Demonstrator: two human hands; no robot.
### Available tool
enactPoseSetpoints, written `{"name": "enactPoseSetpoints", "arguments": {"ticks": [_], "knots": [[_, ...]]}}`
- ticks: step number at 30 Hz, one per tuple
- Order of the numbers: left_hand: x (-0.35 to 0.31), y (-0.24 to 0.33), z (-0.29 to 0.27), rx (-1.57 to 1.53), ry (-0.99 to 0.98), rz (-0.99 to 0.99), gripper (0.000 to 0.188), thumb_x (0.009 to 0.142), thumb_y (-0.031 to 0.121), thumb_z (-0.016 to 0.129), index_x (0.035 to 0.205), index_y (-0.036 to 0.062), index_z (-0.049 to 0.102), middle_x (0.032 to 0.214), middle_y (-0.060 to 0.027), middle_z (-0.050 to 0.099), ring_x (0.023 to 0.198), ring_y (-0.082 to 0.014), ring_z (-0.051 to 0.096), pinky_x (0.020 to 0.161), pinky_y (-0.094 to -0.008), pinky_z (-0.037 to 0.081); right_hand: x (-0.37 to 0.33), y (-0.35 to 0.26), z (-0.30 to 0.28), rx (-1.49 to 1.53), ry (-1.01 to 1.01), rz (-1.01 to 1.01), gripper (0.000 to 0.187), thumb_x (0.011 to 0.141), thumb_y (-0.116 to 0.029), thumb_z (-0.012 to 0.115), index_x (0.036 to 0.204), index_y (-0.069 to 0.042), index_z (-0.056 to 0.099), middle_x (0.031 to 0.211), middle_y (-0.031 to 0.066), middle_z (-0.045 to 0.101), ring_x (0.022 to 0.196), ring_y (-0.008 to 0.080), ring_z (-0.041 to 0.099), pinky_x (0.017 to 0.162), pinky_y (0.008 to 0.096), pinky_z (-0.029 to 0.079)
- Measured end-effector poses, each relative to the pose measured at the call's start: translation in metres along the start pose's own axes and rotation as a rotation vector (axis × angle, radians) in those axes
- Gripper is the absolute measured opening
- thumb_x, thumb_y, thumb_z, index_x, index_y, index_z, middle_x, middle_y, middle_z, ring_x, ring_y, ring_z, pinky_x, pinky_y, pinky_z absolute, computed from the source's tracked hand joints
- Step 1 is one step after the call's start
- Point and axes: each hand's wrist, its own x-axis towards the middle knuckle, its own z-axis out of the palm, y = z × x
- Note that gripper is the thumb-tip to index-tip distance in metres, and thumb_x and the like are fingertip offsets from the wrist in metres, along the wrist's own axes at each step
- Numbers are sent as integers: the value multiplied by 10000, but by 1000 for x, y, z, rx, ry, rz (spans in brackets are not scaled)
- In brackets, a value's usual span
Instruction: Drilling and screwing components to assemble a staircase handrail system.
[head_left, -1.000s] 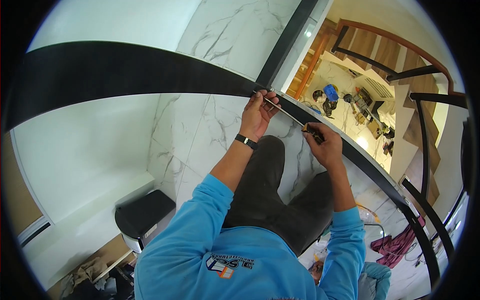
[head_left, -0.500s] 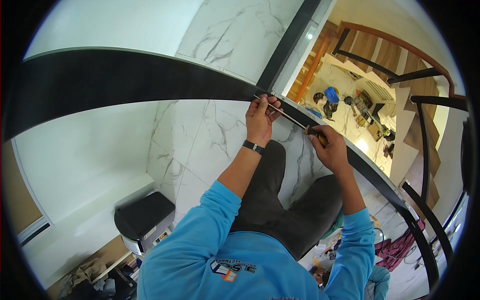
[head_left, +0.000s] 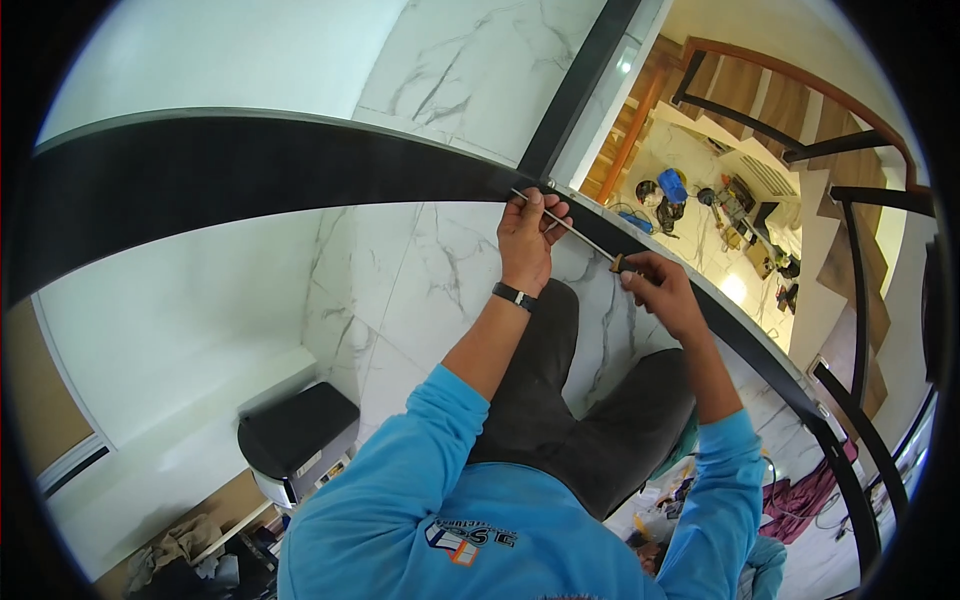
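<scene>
The screwdriver (head_left: 592,244) is held against or just in front of the rail (head_left: 250,155), its tip near the joint where the post (head_left: 575,100) meets the rail. Its handle is gripped by the right hand (head_left: 662,292), whose fingers are closed around it. Near the tip, the shaft is lightly pinched by the left hand (head_left: 527,240), with the other fingers loosely curled beside the rail. Whether a screw is met by the tip cannot be told.

The step in hand is judged to be the guiding of the tip at the rail; a straight shaft, a steady pinch and a turn of the handle seem called for.

On the near side of the rail, well apart from it, a black-topped bin (head_left: 300,430) is seen; its contents are hidden by the top. Beyond the rail, assorted tools (head_left: 735,210) are spread on the lower floor (head_left: 690,235), around no container that can be made out.
</scene>
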Motion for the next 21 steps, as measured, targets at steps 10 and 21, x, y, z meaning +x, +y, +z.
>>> {"name": "enactPoseSetpoints", "arguments": {"ticks": [10, 21], "knots": [[0, 3, 5, 22, -18, 17, 135, 1011, 218, 597, 1072, 99, 577, 974, -55, 675, 891, -186, 696, 759, -360, 613, -7, -16, 14, -577, 158, -563, 228, 949, -251, 664, 1125, -113, 620, 786, 23, 616, 551, 59, 511, 455, 222, 380], [3, 5, 4, 20, -12, 8, 126, 1016, 224, 589, 1052, 105, 571, 969, -54, 674, 897, -179, 694, 747, -362, 612, -16, -25, 19, -552, 217, -412, 338, 881, -212, 731, 1162, -58, 624, 816, 26, 643, 639, 123, 593, 585, 290, 492]]}}
